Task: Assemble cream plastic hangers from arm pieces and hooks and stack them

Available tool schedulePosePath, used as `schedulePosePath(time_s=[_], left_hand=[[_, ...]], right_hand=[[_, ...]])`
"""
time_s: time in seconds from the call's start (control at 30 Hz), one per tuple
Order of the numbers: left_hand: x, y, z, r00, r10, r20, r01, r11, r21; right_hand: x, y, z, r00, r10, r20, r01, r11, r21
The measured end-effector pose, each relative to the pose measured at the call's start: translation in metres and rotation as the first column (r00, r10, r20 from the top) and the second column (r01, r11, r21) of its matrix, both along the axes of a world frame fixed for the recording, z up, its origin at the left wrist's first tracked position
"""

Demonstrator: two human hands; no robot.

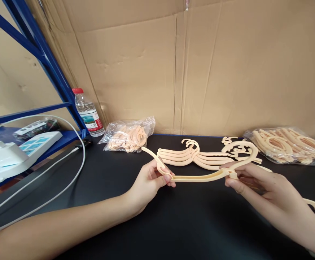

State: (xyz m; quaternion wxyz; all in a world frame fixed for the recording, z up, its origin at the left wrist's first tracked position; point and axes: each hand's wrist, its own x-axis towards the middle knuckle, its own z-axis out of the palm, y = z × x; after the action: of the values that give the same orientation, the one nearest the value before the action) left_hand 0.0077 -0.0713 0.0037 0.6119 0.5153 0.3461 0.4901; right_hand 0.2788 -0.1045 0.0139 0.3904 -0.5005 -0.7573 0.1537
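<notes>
A cream plastic clothes hanger [200, 178], partly folded, is held level above the black table between both hands. My left hand [150, 177] pinches its left end, where a short curved piece sticks up and to the left. My right hand [265, 184] grips it by the middle joint, below the large curved hook that rises to the right. Behind it lies a row of assembled hangers [177, 156] with their hooks together. Loose small hanger parts [240, 148] are scattered to their right, partly covered by the held hook.
A clear bag of small parts [130, 137] and a water bottle [88, 113] stand at the back left. Another bag of hanger parts [287, 144] lies at the back right. A power strip [38, 144] and white cables [84, 151] occupy the left, beside a blue metal frame [49, 65].
</notes>
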Motion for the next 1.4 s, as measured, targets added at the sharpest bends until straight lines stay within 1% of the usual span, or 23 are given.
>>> schedulePosePath(time_s=[0.2, 0.33, 0.5, 0.67, 0.8, 0.97, 1.03, 1.07, 1.13, 1.17, 1.2, 1.23, 1.27, 1.3, 1.33, 1.37, 1.4], left_hand=[[-0.001, -0.001, 0.001, 1.000, 0.005, 0.016, -0.005, 0.999, -0.042], [0.001, -0.002, 0.003, 0.999, 0.034, -0.028, -0.034, 0.999, -0.014], [0.003, -0.002, 0.004, 0.997, 0.078, -0.017, -0.078, 0.997, 0.002], [0.003, -0.005, 0.004, 0.995, 0.091, -0.046, -0.091, 0.996, -0.017], [0.004, -0.008, 0.006, 0.990, 0.120, -0.070, -0.121, 0.993, -0.014], [0.005, -0.009, 0.007, 0.981, 0.154, -0.120, -0.157, 0.988, -0.014], [0.005, -0.010, 0.006, 0.983, 0.110, -0.148, -0.116, 0.993, -0.034], [0.005, -0.012, 0.006, 0.982, 0.065, -0.176, -0.073, 0.997, -0.038], [0.005, -0.019, 0.007, 0.960, -0.049, -0.276, 0.049, 0.999, -0.007], [0.005, -0.024, 0.008, 0.931, -0.096, -0.351, 0.119, 0.992, 0.045], [0.005, -0.029, 0.009, 0.890, -0.127, -0.438, 0.198, 0.973, 0.121], [0.005, -0.034, 0.011, 0.837, -0.134, -0.530, 0.290, 0.931, 0.222], [0.004, -0.038, 0.014, 0.778, -0.118, -0.616, 0.396, 0.855, 0.336], [0.004, -0.042, 0.016, 0.723, -0.102, -0.684, 0.507, 0.751, 0.423], [0.003, -0.045, 0.018, 0.671, -0.074, -0.738, 0.597, 0.644, 0.479], [0.003, -0.047, 0.019, 0.630, -0.037, -0.775, 0.658, 0.555, 0.509], [0.002, -0.048, 0.020, 0.601, 0.000, -0.800, 0.694, 0.497, 0.521]], right_hand=[[-0.001, 0.004, 0.002, 0.994, -0.017, -0.104, 0.006, 0.994, -0.106], [-0.002, 0.007, 0.003, 0.983, -0.018, -0.183, -0.012, 0.986, -0.163], [-0.002, 0.010, 0.008, 0.967, -0.087, -0.240, 0.045, 0.984, -0.174], [-0.005, 0.009, 0.014, 0.961, -0.102, -0.257, 0.046, 0.975, -0.216], [-0.005, 0.009, 0.010, 0.950, -0.123, -0.287, 0.058, 0.973, -0.225], [-0.006, 0.010, 0.006, 0.944, -0.105, -0.314, 0.027, 0.970, -0.243], [-0.007, 0.010, 0.009, 0.945, -0.101, -0.312, 0.033, 0.976, -0.216], [-0.007, 0.010, 0.011, 0.946, -0.100, -0.308, 0.039, 0.979, -0.198], [-0.007, 0.011, 0.013, 0.951, -0.097, -0.294, 0.047, 0.984, -0.174], [-0.006, 0.011, 0.013, 0.953, -0.094, -0.288, 0.046, 0.984, -0.171], [-0.006, 0.011, 0.012, 0.956, -0.089, -0.281, 0.040, 0.984, -0.174], [-0.005, 0.012, 0.010, 0.958, -0.079, -0.275, 0.030, 0.984, -0.177], [-0.004, 0.012, 0.008, 0.961, -0.067, -0.267, 0.020, 0.984, -0.176], [-0.004, 0.013, 0.004, 0.965, -0.057, -0.257, 0.012, 0.985, -0.174], [-0.003, 0.013, 0.001, 0.970, -0.048, -0.239, 0.006, 0.985, -0.172], [-0.003, 0.014, -0.003, 0.976, -0.041, -0.213, 0.006, 0.987, -0.164], [-0.003, 0.014, -0.006, 0.984, -0.036, -0.177, 0.010, 0.989, -0.148]])
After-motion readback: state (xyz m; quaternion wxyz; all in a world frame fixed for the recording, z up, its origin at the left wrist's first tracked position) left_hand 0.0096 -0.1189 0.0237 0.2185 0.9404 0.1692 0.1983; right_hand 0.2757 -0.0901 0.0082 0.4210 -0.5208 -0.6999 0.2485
